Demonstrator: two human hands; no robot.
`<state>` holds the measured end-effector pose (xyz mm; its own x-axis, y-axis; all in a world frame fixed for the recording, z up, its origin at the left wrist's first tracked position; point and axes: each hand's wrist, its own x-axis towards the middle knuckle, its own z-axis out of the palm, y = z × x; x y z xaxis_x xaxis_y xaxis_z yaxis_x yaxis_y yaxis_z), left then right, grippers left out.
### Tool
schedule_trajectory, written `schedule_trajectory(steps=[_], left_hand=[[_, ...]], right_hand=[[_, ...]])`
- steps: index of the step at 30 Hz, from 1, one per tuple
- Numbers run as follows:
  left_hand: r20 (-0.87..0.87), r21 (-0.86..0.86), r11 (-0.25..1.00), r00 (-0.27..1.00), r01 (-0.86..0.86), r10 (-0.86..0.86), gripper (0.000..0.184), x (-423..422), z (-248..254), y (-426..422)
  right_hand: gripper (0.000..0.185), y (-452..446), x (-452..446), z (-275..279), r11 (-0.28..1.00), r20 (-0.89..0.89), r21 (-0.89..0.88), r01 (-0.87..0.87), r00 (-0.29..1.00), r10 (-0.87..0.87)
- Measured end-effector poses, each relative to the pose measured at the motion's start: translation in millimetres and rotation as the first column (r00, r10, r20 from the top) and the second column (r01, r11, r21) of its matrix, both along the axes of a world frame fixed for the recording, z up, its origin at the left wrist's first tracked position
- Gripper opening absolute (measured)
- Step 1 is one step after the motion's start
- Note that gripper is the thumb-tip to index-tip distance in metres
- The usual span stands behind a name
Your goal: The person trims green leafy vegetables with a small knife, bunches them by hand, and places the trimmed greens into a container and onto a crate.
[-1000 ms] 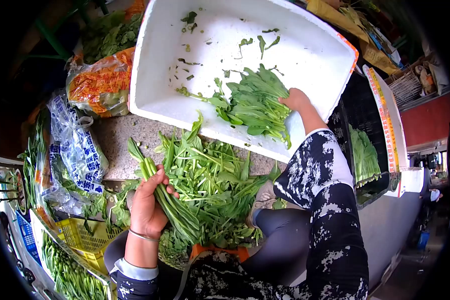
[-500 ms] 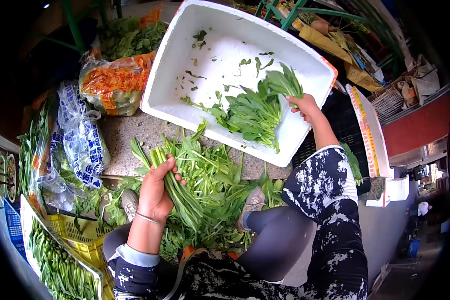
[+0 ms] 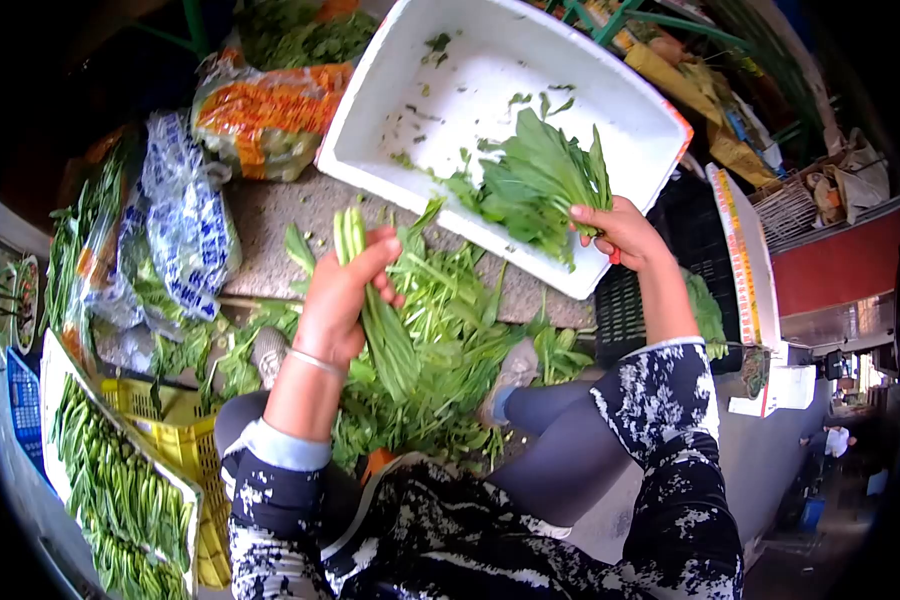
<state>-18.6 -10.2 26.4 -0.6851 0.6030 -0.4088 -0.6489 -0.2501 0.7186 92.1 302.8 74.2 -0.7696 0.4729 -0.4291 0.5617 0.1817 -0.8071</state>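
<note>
Speckled greyish stone ground point(image 3: 275, 215) is seen in the head view beside a white foam box point(image 3: 530, 60), with a black plastic crate point(image 3: 620, 315) near the box's right end. By the left hand point(image 3: 345, 290), a slim bundle of green leafy stalks point(image 3: 392, 355) is gripped, pale stem ends up and leaves down, above a loose heap of leafy greens point(image 3: 450, 305). By the right hand point(image 3: 625, 232), a fuller bunch of dark green leaves point(image 3: 545, 170) is gripped by its stems at the near right part of the box; where it ends and the greens in the box begin cannot be told. A small red-orange object point(image 3: 615, 257) shows at the right hand, its nature unclear. Stalks could be shed into the heap if the left grip were loosened, since no tie is seen round them. Leaves could be bent or torn if the right-hand bunch were pressed against the box wall.
</note>
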Motion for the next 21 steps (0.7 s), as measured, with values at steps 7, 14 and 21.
schedule_trajectory(steps=[7,14,21], left_hand=[[-0.595,-0.407,0.912,0.746,0.044,-0.301,0.028,-5.6,2.0,-12.0],[-0.230,-0.393,0.609,0.567,0.689,-0.791,0.052,15.1,-49.8,-8.5],[0.280,-0.082,0.643,0.637,0.762,-0.718,0.073,55.5,-93.8,-5.1]], right_hand=[[0.035,-130.6,30.1,-34.9,0.639,0.260,0.378,-0.670,0.739,0.621],[0.024,-166.1,37.8,-57.6,0.337,0.309,0.417,-0.845,0.480,0.821],[0.047,-160.6,34.4,-66.0,0.339,0.354,0.229,-0.913,0.402,0.845]])
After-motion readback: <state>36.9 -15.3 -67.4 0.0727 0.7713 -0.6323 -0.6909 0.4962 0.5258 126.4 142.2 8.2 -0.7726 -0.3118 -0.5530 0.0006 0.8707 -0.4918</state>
